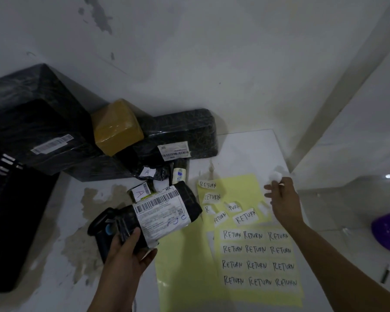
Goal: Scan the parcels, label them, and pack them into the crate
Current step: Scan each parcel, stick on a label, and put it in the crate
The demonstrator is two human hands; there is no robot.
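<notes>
**Parcel in one hand, scrap in the other, and a few ways this slips**

Here's the black parcel (167,210), off the table and tilted, its white shipping label (160,212) facing up at me with the barcode in plain sight. My left hand (128,253) has it by the near end, thumb over the top, fingers curled under, and the black scanner (101,230) is pinched in that same grip. That's a lot for one hand; the wrap looks slick, so if I loosen to shift the scanner, the parcel could slide out onto the table (54,278).

Out to my right hand (284,199), raised above the yellow sheets (185,266), fingertips closed on a small crumpled white scrap (275,176), probably sticker backing, though I can't tell for sure. While it's stuck to my fingers I can't peel cleanly, and it might drop among the loose RETURN stickers (245,216) and catch on one.

Those loose ones lie curled and overlapping, so I could lift two at once, or slap one over the barcode.

Farther back, the unhandled parcels (178,134) are piled against the wall, the tan one (117,129) perched on top; a nudge could tip it. The crate (11,210) sits at far left, a long reach
</notes>
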